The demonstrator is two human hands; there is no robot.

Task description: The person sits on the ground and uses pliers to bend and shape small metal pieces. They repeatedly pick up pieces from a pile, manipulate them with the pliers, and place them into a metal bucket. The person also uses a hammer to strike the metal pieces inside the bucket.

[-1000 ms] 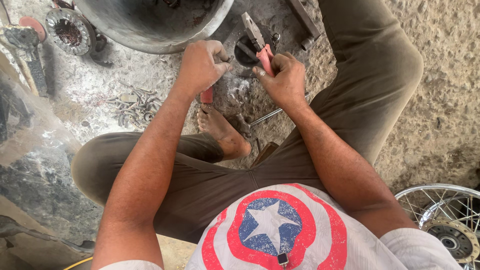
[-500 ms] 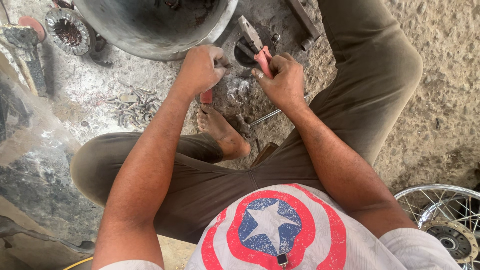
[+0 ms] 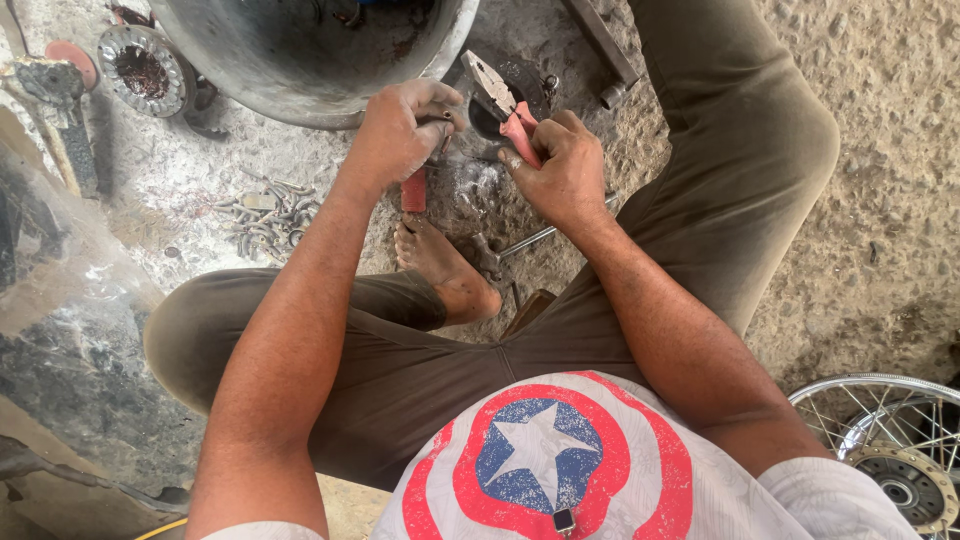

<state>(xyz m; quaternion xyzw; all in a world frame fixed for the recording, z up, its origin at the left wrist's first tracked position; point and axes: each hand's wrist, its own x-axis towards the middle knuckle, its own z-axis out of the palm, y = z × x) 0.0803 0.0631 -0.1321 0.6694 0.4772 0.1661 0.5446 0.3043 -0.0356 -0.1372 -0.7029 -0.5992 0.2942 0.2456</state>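
Rough concrete floor [image 3: 880, 200], metal basin [image 3: 300, 60], scattered bolts [image 3: 265, 215], spoked wheel [image 3: 890, 450]

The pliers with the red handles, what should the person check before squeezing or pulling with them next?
1. Right hand wrapped firmly round the pliers: ok.
2. Left hand closed on the red-handled tool: ok.
3. Jaws biting the dark round part: cannot tell, the tips are hard to make out.
4. Bare foot away from the work: not ok, it lies just below both hands.
5. Loose metal bits out of the way: ok, they lie off to the left.
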